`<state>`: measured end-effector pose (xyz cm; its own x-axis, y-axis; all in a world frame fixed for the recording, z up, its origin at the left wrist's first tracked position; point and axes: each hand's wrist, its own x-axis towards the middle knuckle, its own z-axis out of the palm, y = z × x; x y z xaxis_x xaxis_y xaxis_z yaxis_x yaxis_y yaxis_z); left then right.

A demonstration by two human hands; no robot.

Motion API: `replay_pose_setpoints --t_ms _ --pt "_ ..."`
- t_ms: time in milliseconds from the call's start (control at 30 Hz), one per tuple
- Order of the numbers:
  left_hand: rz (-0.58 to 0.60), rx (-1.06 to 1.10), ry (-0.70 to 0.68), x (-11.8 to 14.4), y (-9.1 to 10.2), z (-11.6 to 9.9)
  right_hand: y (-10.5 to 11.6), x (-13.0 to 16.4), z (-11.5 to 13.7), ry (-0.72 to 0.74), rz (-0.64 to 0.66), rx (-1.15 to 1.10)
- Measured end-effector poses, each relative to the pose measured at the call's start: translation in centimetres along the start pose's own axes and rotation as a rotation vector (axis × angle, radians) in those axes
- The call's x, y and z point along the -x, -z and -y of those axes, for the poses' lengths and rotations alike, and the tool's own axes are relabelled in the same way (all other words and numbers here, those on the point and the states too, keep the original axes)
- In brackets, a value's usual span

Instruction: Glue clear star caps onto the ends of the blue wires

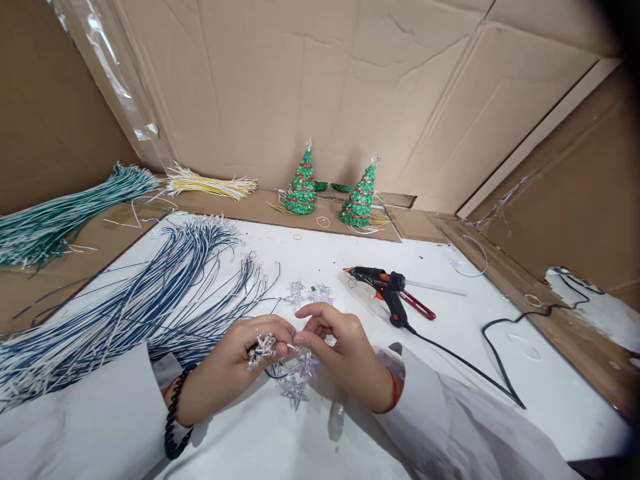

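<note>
My left hand (235,370) is closed, thumb against fingers, around a small bunch of clear-tipped wired lights (261,351) whose tips stick out beside the knuckles. My right hand (343,353) meets it fingertip to fingertip, thumb and fingers bent in a pinch at a small pale piece that is mostly hidden. Beneath the hands, clear plastic stars (295,392) lie on the white tabletop (240,443), with more clear stars (321,293) just beyond the fingers. A dark wire loop shows under my left hand.
A large bundle of blue and white wires (125,300) spreads at left, beside green wires (75,213) and yellow wires (215,183). A black glue gun (385,287) with a cord and a red cutter (419,305) lie at right. Two small Christmas trees (301,183) stand by the cardboard wall.
</note>
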<state>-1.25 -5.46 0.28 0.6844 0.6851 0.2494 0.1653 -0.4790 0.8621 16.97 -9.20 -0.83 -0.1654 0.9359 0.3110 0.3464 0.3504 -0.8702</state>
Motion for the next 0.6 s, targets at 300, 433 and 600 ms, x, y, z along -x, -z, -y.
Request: replay_pose_setpoints --t_ms 300,433,600 --pt "-0.026 -0.045 0.044 0.2 0.1 0.1 0.4 0.2 0.3 -0.027 0.002 -0.047" --pt "-0.091 -0.007 0.061 0.3 0.2 0.1 2.4 0.7 0.9 0.023 -0.144 0.126" --pt "-0.143 0.108 0.102 0.4 0.2 0.2 5.7 3.1 0.5 -0.08 -0.471 0.429"
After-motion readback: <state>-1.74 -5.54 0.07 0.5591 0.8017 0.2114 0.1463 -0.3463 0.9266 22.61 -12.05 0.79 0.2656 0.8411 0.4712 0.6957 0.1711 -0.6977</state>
